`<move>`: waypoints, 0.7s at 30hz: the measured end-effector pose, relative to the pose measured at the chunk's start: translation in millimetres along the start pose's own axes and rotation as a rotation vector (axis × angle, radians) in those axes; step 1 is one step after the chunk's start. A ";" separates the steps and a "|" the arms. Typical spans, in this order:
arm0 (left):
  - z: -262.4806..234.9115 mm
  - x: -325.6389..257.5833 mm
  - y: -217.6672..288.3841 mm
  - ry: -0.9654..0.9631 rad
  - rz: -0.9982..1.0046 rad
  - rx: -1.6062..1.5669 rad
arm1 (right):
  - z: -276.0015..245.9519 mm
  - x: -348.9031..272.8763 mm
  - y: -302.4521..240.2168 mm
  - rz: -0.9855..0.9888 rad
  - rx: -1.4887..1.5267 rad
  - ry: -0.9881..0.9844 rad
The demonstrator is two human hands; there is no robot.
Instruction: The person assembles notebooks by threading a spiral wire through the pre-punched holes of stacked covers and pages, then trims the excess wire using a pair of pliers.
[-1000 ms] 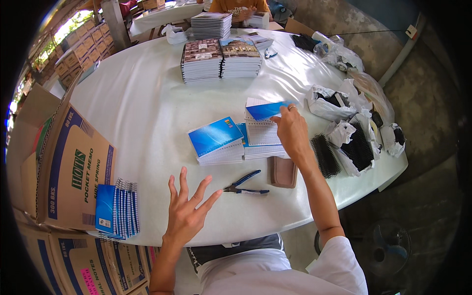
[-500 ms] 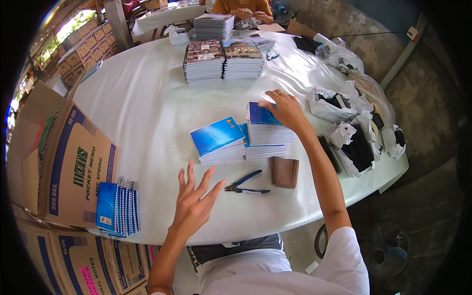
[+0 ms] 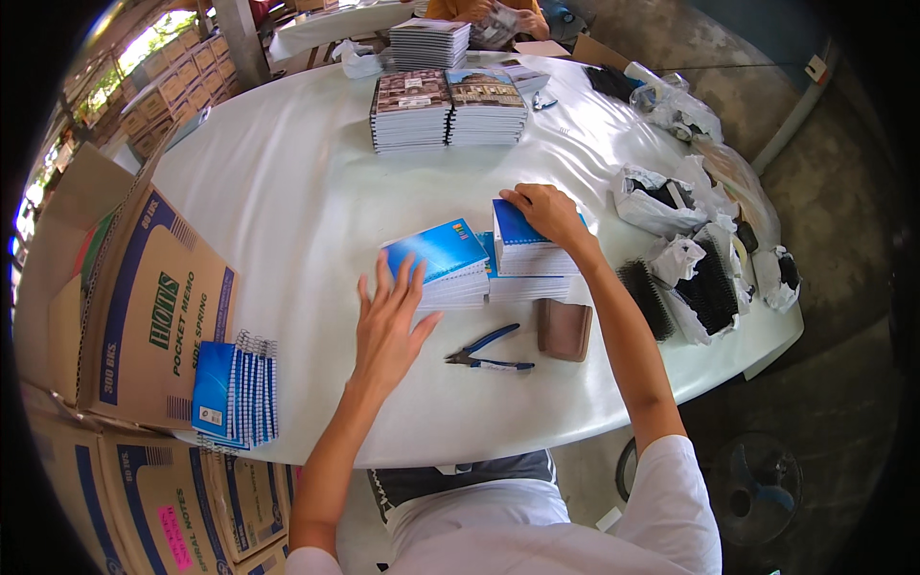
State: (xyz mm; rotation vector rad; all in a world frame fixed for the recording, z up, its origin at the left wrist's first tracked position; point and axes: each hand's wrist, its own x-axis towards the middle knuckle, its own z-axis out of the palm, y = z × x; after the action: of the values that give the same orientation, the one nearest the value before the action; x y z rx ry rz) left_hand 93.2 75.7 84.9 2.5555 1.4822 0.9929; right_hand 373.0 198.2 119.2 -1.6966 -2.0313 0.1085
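The scene is viewed from a single head-worn fisheye camera, aimed steeply down at the white round worktop [image 3: 287,192]; the near edge is seen close; straight edges are bent toward the rim.

Pliers: you see blue-handled pliers [image 3: 487,351] lying on the white table [image 3: 287,211], just beside a brown wallet [image 3: 563,328].
Binding combs: you find black plastic combs [image 3: 648,298] lying bare near the right edge, with more in torn white bags [image 3: 704,273].
Far stacks: two tall stacks of photo-cover notebooks [image 3: 448,107] stand side by side at the far middle; a further stack [image 3: 429,43] stands behind them.
Cartons: an open cardboard carton [image 3: 144,307] leans at your left, with blue spiral-bound pads [image 3: 235,389] upright against it; more cartons [image 3: 163,503] sit below.
Floor: a fan [image 3: 757,484] stands at lower right.
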 end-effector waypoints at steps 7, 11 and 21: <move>30.0 38.3 -15.9 -0.304 -0.007 0.260 | -13.8 -13.4 8.5 -0.304 -0.091 0.357; 11.7 44.8 -17.3 -0.413 0.007 0.253 | -31.9 -30.8 -14.2 -0.317 0.013 0.348; -18.9 87.4 -42.9 -0.687 -0.001 -0.072 | -12.1 -68.3 -62.9 -0.432 0.237 0.260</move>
State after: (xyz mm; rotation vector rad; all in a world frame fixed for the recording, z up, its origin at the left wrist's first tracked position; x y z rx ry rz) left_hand 80.2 162.7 130.7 2.4531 1.2080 0.1136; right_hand 328.6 116.7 131.2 -1.0456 -2.0425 -0.0165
